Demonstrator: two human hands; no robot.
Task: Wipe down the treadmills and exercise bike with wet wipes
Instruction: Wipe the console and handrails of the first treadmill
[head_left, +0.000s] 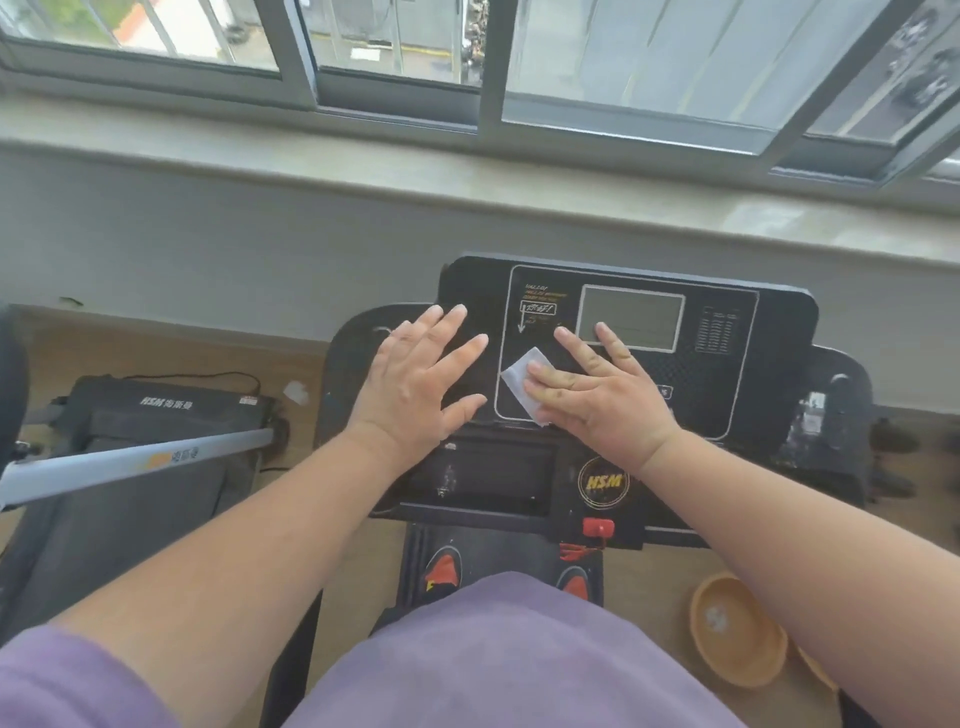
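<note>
Left hand (415, 376) flat, fingers spread, right hand (605, 389) flat, palm down, both forearms extended forward

One view only, head-worn, wide-angle; straight lines bow toward the edges. Looks forward and steeply down from above the treadmill console (628, 364), which sits centre frame, close.

Both forearms enter from 6 o'clock, the wearer's purple shirt (493, 660) filling the bottom edge, nearest the lens.

Left hand (415, 384) and right hand (608, 395) lie at mid-frame on the console.

Window sill (363, 161) and window frames (395, 98) run across 12 o'clock, farthest off.

Second treadmill (156, 415) at 9 o'clock, lower, on the floor. Orange bowl (737, 629) at 4 o'clock, also on the floor.
</note>
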